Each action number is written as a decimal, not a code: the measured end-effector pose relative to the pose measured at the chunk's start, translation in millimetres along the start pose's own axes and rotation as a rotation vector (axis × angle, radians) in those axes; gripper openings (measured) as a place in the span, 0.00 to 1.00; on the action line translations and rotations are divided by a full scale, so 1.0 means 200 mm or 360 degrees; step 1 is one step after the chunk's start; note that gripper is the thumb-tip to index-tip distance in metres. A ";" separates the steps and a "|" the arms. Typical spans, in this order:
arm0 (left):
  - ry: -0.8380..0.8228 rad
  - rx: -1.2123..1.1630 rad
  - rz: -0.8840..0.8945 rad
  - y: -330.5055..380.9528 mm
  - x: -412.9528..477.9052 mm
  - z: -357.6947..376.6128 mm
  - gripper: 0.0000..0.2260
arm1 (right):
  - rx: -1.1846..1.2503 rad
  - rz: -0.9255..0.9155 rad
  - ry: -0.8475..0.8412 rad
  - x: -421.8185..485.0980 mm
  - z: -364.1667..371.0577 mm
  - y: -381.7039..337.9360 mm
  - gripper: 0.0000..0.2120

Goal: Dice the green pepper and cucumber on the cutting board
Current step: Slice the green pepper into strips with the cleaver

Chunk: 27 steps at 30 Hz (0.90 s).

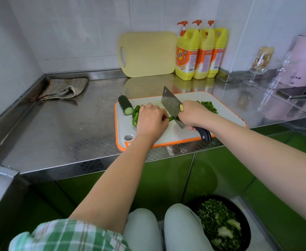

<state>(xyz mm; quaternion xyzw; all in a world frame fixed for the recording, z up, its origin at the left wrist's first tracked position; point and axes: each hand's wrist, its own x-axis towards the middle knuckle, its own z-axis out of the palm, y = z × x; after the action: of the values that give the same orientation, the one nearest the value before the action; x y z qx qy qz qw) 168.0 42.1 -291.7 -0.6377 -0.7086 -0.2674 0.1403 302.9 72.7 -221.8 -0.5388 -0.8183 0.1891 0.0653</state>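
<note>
Green pepper (135, 115) under left hand (151, 120); cleaver (172, 105) beside.

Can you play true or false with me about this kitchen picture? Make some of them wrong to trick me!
1. The right hand holds the cleaver. True.
2. The cucumber is all diced up. False: an uncut chunk of it lies at the far left corner of the cutting board.
3. Three yellow bottles stand by the wall. True.
4. The cloth lies on the cutting board. False: it lies on the steel counter, apart from the board.
5. The left hand holds the green pepper down on the board. True.
</note>
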 end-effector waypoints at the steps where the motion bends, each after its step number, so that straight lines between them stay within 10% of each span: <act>1: 0.0001 0.0000 0.0003 0.00 0.00 0.00 0.07 | 0.0047 -0.0014 0.0052 0.01 0.01 0.01 0.06; 27: 0.0207 0.0121 0.0020 -0.01 0.00 0.02 0.02 | -0.0011 -0.0012 -0.0083 -0.04 -0.03 -0.02 0.06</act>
<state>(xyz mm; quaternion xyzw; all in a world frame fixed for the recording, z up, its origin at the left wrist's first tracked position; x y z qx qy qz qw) 167.4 43.5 -295.7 -0.6177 -0.7036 -0.2803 0.2117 304.1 64.9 -214.6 -0.5309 -0.8223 0.2001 0.0428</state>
